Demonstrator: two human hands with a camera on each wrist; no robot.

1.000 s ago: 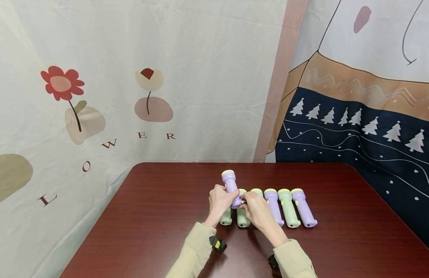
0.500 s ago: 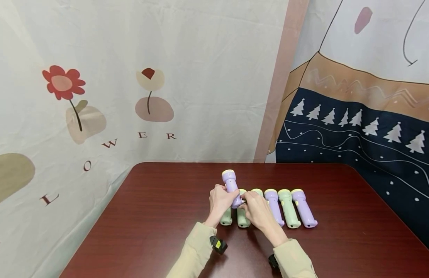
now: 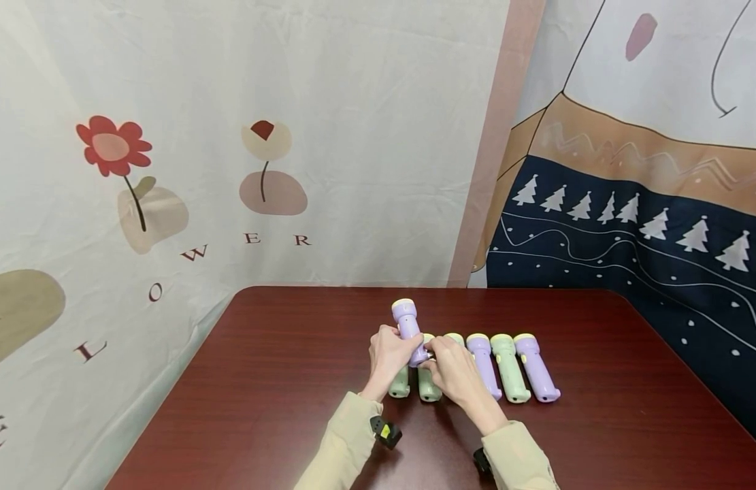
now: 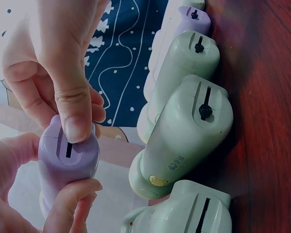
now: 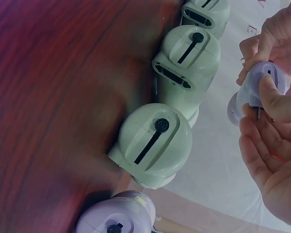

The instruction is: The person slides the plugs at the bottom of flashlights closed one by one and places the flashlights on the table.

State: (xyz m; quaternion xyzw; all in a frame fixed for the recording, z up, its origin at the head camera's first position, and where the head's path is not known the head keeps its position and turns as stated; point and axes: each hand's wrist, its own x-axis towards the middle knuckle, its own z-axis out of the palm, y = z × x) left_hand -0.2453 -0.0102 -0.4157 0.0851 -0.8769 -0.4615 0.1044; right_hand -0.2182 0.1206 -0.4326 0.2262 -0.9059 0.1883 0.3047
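Observation:
A light-purple flashlight [image 3: 408,325] with a pale yellow head is held up over the row on the table, tilted with its tail toward me. My left hand [image 3: 390,352] grips its body, thumb and fingers on either side. At the tail, my right hand [image 3: 454,367] has its thumb pressed on the slotted end [image 4: 69,150], covering the slider. Below that thumb a metal prong [image 5: 259,114] sticks out from the flashlight's side, and the right fingers curl close under it. Beneath the hands, green flashlights [image 3: 429,384] lie partly hidden.
Right of the hands lie a purple flashlight [image 3: 484,367], a green one [image 3: 509,367] and another purple one [image 3: 537,367], side by side on the dark red-brown table [image 3: 280,381]. Printed cloth [image 3: 378,136] hangs behind the table's back edge.

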